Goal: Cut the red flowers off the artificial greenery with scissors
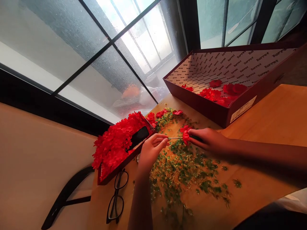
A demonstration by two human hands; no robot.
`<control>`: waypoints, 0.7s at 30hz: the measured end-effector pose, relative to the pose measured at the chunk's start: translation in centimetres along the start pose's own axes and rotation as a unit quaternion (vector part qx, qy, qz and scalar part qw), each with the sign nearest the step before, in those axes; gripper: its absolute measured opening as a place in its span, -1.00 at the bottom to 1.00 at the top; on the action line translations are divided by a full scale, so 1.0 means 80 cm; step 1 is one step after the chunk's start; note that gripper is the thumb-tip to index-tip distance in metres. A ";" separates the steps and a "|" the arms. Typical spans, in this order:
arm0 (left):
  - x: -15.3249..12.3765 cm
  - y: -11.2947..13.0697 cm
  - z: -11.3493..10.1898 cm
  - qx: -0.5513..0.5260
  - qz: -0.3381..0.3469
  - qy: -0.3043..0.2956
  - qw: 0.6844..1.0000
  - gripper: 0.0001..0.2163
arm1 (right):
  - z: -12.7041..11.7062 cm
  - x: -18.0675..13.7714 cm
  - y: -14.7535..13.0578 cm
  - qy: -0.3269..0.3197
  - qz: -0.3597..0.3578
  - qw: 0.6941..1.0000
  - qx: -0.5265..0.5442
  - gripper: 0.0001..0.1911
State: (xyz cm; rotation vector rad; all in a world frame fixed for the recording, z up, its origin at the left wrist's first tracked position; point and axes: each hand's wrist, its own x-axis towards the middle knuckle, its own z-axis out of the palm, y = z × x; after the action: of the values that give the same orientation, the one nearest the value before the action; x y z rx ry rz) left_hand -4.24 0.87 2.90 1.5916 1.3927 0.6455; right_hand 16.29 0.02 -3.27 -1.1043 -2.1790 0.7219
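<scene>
My right hand [213, 140] is closed around the dark handle of a thin-shafted tool [176, 138] that looks like an awl or screwdriver. Red artificial flowers [185, 134] are gathered on the shaft beside my right fingers. The shaft runs level to my left hand [154, 147], whose thumb and fingertips pinch at its far end; any small piece between them is hidden. Below both hands spreads a pile of small green and yellowish plastic flower pieces [187, 172]. To the left, a box [115, 169] heaped with red fabric petals [117, 137] has a black phone [139, 137] lying on it.
A large maroon box [199, 99] with several red flowers [211, 94] inside stands at the back right. Eyeglasses [116, 196] rest near the left edge of the wooden table [271, 124]. A dark-framed window [110, 41] is behind, and a black curved chair arm [69, 188] is at left.
</scene>
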 end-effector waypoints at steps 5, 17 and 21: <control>0.000 0.000 0.000 -0.019 -0.006 -0.024 1.000 -0.79 | 0.003 0.000 0.003 0.001 0.000 1.000 0.003 -0.73; -0.001 0.004 0.006 0.026 0.032 -0.022 0.999 -0.79 | -0.003 0.000 -0.004 -0.001 -0.004 1.000 0.027 -0.69; -0.001 0.006 0.002 0.019 0.024 -0.013 0.999 -0.81 | -0.005 0.000 -0.006 -0.007 -0.007 0.999 0.041 -0.69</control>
State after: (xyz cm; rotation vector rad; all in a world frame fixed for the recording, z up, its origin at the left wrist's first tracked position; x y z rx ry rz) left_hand -3.89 0.77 3.24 1.6635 1.3587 0.6283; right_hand 16.32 -0.17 -2.66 -1.0448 -2.1471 0.8069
